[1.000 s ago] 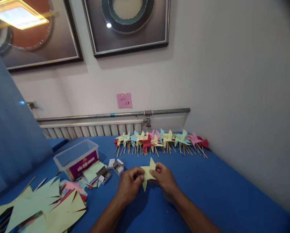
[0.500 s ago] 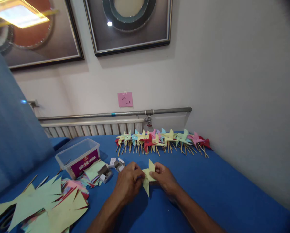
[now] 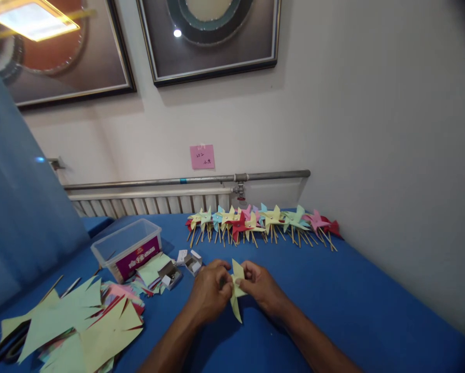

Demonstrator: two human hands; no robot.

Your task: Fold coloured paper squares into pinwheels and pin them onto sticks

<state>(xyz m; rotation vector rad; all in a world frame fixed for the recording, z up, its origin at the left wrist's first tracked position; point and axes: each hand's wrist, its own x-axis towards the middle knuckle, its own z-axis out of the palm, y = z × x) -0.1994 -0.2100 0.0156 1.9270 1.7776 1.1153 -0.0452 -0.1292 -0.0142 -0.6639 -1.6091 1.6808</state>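
On the blue table's near-left corner (image 3: pixel 372 311) lies a loose heap of cut yellow, green and pink paper squares (image 3: pixel 76 326), partly covering black-handled scissors (image 3: pixel 4 344). Beyond stands a clear plastic tub with a purple label (image 3: pixel 127 248), its print too small to read, and small open cardboard boxes (image 3: pixel 189 261). At centre the left hand (image 3: pixel 209 292) and right hand (image 3: pixel 259 287) pinch a pale yellow paper pinwheel blade-sheet (image 3: pixel 236 290) between fingertips, just above the cloth. The points seem to be being gathered at the middle; fastening them would call for a steady pinch. Behind lies a row of finished coloured paper pinwheels on wooden sticks (image 3: pixel 263 223). The pink sticky note on the wall (image 3: pixel 202 156) bears illegible handwriting.
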